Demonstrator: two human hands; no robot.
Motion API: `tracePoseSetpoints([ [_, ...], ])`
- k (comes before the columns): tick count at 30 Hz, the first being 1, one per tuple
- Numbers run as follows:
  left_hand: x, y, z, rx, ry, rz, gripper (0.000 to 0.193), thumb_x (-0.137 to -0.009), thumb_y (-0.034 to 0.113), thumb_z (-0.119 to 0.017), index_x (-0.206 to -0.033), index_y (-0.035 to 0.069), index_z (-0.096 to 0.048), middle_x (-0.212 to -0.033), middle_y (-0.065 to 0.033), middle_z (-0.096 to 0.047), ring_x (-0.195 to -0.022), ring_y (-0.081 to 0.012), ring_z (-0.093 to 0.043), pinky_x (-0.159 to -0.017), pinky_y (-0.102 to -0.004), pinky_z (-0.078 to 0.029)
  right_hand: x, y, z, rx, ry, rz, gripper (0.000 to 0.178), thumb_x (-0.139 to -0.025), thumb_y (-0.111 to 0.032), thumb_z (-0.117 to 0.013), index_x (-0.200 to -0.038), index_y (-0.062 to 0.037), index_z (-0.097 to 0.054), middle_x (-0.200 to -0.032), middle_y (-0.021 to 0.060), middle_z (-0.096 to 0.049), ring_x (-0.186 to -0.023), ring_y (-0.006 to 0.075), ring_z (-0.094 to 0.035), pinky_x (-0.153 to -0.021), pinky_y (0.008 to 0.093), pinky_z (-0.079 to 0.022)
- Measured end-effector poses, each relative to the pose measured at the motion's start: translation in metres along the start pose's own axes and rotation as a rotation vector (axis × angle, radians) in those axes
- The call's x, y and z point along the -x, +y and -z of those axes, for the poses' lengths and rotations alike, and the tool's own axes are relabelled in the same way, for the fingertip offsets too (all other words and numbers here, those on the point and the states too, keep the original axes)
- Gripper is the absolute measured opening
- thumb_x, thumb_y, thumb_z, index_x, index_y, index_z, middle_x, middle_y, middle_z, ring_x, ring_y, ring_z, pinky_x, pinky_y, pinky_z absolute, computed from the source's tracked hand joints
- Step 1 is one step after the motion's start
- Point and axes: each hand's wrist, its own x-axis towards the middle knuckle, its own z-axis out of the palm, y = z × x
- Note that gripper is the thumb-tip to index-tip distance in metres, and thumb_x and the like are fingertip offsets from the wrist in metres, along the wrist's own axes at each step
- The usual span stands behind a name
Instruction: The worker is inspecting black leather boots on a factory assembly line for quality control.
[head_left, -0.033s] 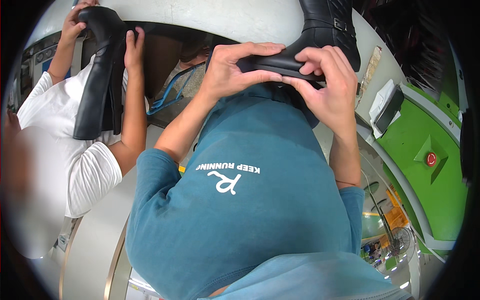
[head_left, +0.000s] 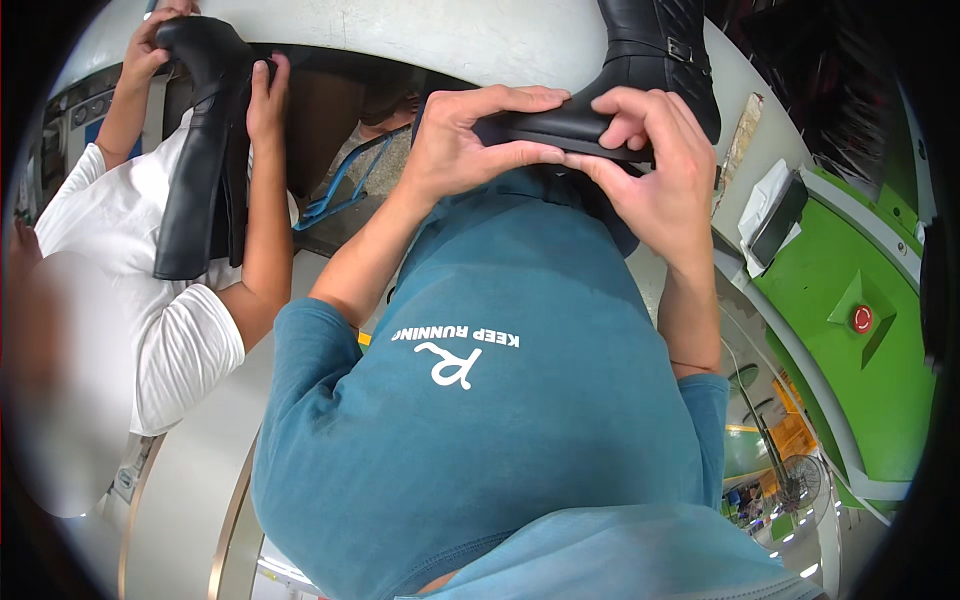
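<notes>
Holding: left hand (head_left: pixel 448 132) and right hand (head_left: pixel 668 150) both on the foot of one black boot (head_left: pixel 555 125), at the near edge of a pale tabletop (head_left: pixel 450 40).
Boot lie: toe to the left, sole edge facing the wearer, shaft reaching away over the tabletop, buckled strap (head_left: pixel 680 48) at the ankle. Probably laid so to bring the sole edge within thumb reach while the table takes the shaft.
Left grip: closed on the toe end, fingers over the upper, thumb stretched along the sole edge.
Right grip: closed on the midfoot, fingers curled in above, thumb below; some fingertips hidden.
Thumbs: tips meeting at the sole edge; seemingly a balanced pinch, steadying the foot from both sides.
Arms: elbows bent and out, forearms slanting up from the teal shirt (head_left: pixel 540 420), hands turned toward each other.
Neighbour, left: co-worker's hands (head_left: pixel 265 105) with a tall boot (head_left: pixel 187 190), foot uppermost, shaft hanging.
Right side: green machine (head_left: pixel 850 400) with red button (head_left: pixel 862 319).
</notes>
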Motion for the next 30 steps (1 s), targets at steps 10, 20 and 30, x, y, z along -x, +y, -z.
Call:
tracePoseSetpoints([
  [10,-0.003,0.012,0.001,-0.04,-0.006,-0.064,0.045,-0.085,0.012,-0.098,-0.126,0.004,-0.084,-0.129,-0.0177,-0.083,-0.119,-0.0309,-0.081,-0.104,-0.0397,-0.064,0.01,0.005,0.003,0.03,0.066,0.118,0.046,-0.074,-0.01,-0.102,-0.113,-0.0041,-0.078,-0.112,0.0105,-0.068,-0.096,0.0262,-0.068,-0.081,0.0371,-0.058],
  [20,-0.014,0.012,-0.025,-0.201,0.087,-0.503,0.027,-0.087,0.016,-0.095,-0.108,0.004,-0.085,-0.123,-0.0145,-0.083,-0.115,-0.0346,-0.08,-0.097,-0.0444,-0.066,0.029,0.034,0.011,0.171,0.052,0.42,0.032,-0.088,0.008,-0.088,-0.12,0.0036,-0.081,-0.127,0.0168,-0.08,-0.121,0.0385,-0.075,-0.105,0.0474,-0.06],
  [30,-0.023,0.021,-0.025,-0.15,0.07,-0.326,0.032,-0.08,0.009,-0.099,-0.108,0.001,-0.085,-0.12,-0.0169,-0.084,-0.116,-0.0343,-0.082,-0.102,-0.0429,-0.066,0.012,0.023,0.016,0.03,0.034,0.306,0.025,-0.08,0.004,-0.091,-0.103,0.002,-0.082,-0.113,0.0153,-0.084,-0.11,0.0357,-0.081,-0.104,0.047,-0.064],
])
